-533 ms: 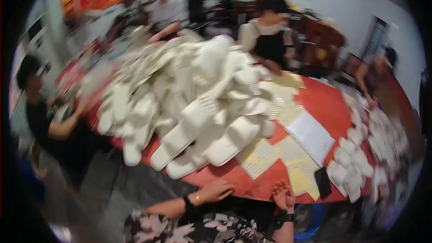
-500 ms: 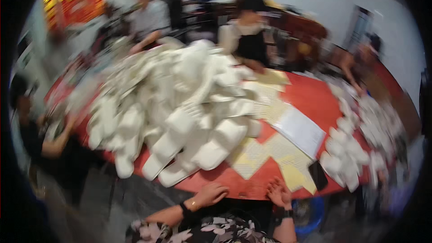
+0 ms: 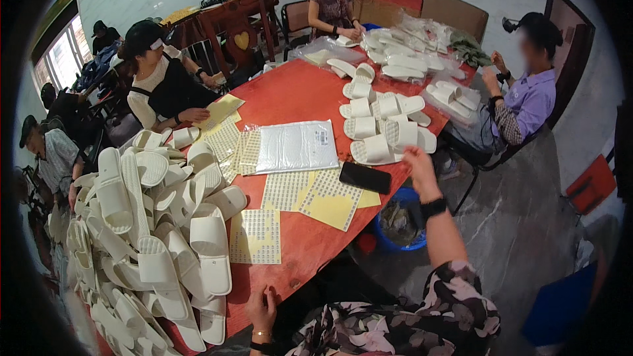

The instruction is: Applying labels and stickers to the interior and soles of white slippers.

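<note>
My right hand [image 3: 422, 170] reaches to the near edge of a group of off-white slippers [image 3: 370, 149]. Its loosely bent fingertips are close to a slipper's end; whether they touch it I cannot tell. My left hand [image 3: 262, 310] is low at the table's front edge, its fingers slightly apart with nothing in them. Beside it on the left rises a large heap of off-white slippers [image 3: 158, 260]. Between the two groups lie yellow-backed sticker sheets [image 3: 256, 237], a white plastic mailer [image 3: 297, 148] and a black phone [image 3: 364, 177].
The red table [image 3: 290, 95] reaches far back, with bagged slippers [image 3: 405, 59] at its far right. A person in purple [image 3: 535, 102] sits at the right; others sit or stand around the table. A blue bin [image 3: 401, 224] stands under the right edge.
The view has swung right. My right hand has moved from the table's front edge out to the slippers on the right, while my left hand stays near the front edge.
</note>
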Available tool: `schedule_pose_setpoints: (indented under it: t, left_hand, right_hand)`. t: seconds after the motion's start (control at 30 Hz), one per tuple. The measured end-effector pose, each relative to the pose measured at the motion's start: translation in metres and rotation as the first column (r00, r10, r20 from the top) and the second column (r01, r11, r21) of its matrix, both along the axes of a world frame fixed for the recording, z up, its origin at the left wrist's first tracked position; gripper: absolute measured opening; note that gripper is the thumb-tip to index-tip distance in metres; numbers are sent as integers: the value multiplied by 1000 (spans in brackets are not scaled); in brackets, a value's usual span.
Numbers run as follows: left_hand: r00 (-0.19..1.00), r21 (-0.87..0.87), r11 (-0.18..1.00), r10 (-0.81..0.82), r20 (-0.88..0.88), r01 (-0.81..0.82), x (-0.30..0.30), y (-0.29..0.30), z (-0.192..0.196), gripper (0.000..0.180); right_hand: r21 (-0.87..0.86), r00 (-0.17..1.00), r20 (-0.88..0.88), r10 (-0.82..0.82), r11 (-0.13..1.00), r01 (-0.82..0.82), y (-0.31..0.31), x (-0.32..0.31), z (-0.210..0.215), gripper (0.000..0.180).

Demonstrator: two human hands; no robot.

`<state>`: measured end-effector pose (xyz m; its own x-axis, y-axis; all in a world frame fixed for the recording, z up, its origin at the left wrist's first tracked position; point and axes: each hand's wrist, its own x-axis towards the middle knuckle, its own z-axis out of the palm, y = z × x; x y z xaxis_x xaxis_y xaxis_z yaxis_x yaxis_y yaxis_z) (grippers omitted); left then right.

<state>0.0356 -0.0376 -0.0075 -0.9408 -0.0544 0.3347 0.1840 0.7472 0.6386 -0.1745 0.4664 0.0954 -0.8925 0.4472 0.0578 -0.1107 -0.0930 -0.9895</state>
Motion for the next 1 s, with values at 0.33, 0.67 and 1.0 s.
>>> schedule_pose_setpoints:
  t: [0.33,0.67,1.0]
  left_hand:
    - [997,-28,1000,4,-80,-7,-2,2,-1,19]
    - [996,74,997,-17,-86,24,-9,9,-2,13]
    - [994,250,967,24,107,-51,-7,-6,16,29]
  right_hand:
    - [609,896,54,-441,725,320,135,-126,-88,74]
    - [261,953,-291,-85,951,164,203,-202,39,41]
    - [-113,856,-390,341,904,-411,-112,20,167,37]
